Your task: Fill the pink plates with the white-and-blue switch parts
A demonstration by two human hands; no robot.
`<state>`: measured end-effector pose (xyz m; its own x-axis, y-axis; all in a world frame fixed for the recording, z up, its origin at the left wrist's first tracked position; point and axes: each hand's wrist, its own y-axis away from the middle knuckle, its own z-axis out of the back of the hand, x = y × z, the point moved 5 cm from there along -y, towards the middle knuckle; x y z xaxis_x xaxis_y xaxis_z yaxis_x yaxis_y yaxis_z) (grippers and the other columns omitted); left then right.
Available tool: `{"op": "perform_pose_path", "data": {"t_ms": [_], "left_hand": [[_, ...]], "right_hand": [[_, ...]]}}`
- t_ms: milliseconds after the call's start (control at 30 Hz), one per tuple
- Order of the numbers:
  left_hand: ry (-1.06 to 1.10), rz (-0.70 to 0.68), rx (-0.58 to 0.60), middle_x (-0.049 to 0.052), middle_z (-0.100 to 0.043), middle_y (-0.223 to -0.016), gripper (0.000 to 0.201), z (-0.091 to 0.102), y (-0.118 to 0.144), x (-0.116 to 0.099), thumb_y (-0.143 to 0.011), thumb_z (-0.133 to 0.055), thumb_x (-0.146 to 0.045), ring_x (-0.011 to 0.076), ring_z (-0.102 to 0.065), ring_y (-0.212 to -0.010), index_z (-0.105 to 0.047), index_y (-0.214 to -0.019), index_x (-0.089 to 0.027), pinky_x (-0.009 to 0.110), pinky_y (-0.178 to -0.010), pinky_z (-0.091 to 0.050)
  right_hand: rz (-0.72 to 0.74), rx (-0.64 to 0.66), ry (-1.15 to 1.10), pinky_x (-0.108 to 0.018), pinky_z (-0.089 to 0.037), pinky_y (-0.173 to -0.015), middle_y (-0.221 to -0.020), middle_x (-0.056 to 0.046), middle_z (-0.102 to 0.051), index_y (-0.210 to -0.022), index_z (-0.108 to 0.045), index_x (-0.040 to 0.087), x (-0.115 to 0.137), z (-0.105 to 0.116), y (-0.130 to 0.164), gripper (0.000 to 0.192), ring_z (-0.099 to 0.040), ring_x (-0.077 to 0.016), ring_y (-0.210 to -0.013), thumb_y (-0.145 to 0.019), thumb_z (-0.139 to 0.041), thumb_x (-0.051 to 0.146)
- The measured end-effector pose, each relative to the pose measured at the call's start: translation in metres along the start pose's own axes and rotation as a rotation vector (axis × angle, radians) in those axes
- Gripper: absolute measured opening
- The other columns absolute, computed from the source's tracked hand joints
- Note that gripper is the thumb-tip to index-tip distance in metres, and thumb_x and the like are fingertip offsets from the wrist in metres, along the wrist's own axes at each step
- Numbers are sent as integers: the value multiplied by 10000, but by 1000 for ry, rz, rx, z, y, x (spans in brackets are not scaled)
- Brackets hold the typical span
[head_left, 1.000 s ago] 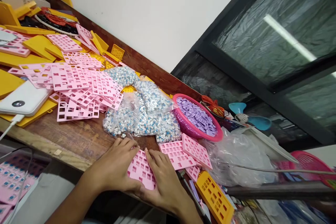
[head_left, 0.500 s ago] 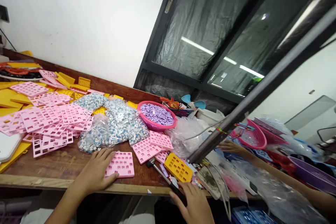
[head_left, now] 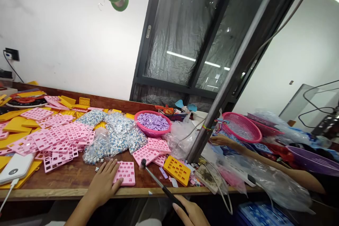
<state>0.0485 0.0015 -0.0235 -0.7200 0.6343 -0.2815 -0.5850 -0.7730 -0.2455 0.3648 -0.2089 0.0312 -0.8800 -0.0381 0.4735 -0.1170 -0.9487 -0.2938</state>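
Note:
My left hand (head_left: 104,183) lies with its fingers stretched out on the table, its thumb and fingertips against the left side of a pink grid tray (head_left: 125,173). Small pieces sit in some of the tray's square holes. In my right hand (head_left: 191,212), near the table's front edge, is the black handle of a slim hammer (head_left: 156,179). Its metal shaft points up and left, with the small dark head just right of the tray. Behind it are more pink trays (head_left: 145,155), and a yellow tray (head_left: 177,170) lies to the right.
Bags of small blue-and-white pieces (head_left: 119,141) and a pink basket of purple pieces (head_left: 153,121) stand behind. Pink grids (head_left: 50,137) and a white power bank (head_left: 17,169) lie left. A slanted metal pole (head_left: 225,95) rises at right; beyond it another person's arm (head_left: 265,159) reaches in.
My right hand has closed round the hammer's handle; the hammer's head has risen and swung left towards the pink tray. My left hand stays by the tray. The camera view has tilted and shifted.

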Motion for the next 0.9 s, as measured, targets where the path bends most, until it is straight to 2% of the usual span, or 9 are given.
{"op": "perform_pose_path", "data": {"t_ms": [100,200,267,400,533,633,767,900], "left_hand": [[3,20,8,69,-340,-1661,730,1,1,1,-1007,-322,-676,301,-296,-1555,-419,-1568,-219,518,-1280,-234],[7,40,32,63,-341,-1663,736,5,0,-1,-1004,-321,-683,294,-280,-1562,-419,-1569,-222,507,-1285,-227],[16,45,48,65,-345,-1663,741,7,0,-2,-1004,-307,-689,291,-277,-1564,-422,-1568,-223,503,-1289,-222],[25,44,65,75,-328,-1671,759,9,0,-4,-1004,-289,-692,293,-265,-1568,-407,-1576,-208,502,-1295,-206],[25,58,54,85,-344,-1664,748,8,1,-2,-1006,-309,-678,298,-271,-1565,-423,-1568,-198,507,-1291,-214],[30,50,54,81,-361,-1657,745,6,0,-2,-1002,-317,-683,298,-282,-1561,-435,-1562,-207,503,-1288,-225],[20,53,56,87,-352,-1661,760,7,0,-2,-1000,-314,-686,303,-287,-1559,-429,-1564,-189,511,-1290,-221],[14,57,56,94,-337,-1665,770,8,1,-3,-1003,-296,-687,304,-278,-1562,-416,-1570,-181,515,-1289,-224]], "right_hand": [[15,-14,-88,-373,-550,-1023,-1290,-116,-739,-1354,-661,233,28,-12,-28,472,-698,-283,-1196,-1058,-407,500],[7,99,51,-428,-576,-917,-1100,-143,-784,-1324,-668,195,38,-28,-45,468,-742,-321,-1033,-1053,-389,455],[4,155,99,-407,-579,-856,-1030,-120,-788,-1253,-701,224,38,-33,-47,438,-745,-312,-962,-1051,-394,462],[10,80,32,-355,-555,-892,-1134,-93,-770,-1307,-663,285,37,-27,-42,429,-723,-272,-1044,-1064,-377,493],[-21,114,59,-362,-547,-869,-1030,-88,-778,-1227,-698,272,37,-30,-43,419,-731,-283,-992,-1050,-403,512],[-29,93,40,-356,-541,-871,-1069,-89,-772,-1275,-662,278,38,-29,-45,421,-727,-274,-1016,-1070,-355,479],[-51,145,97,-364,-541,-808,-954,-93,-775,-1109,-714,249,43,-25,-44,375,-739,-294,-923,-1045,-422,474],[-17,52,-108,-337,-534,-881,-1063,-97,-766,-1213,-683,236,50,-14,-36,454,-726,-268,-1005,-1070,-349,510]]}}
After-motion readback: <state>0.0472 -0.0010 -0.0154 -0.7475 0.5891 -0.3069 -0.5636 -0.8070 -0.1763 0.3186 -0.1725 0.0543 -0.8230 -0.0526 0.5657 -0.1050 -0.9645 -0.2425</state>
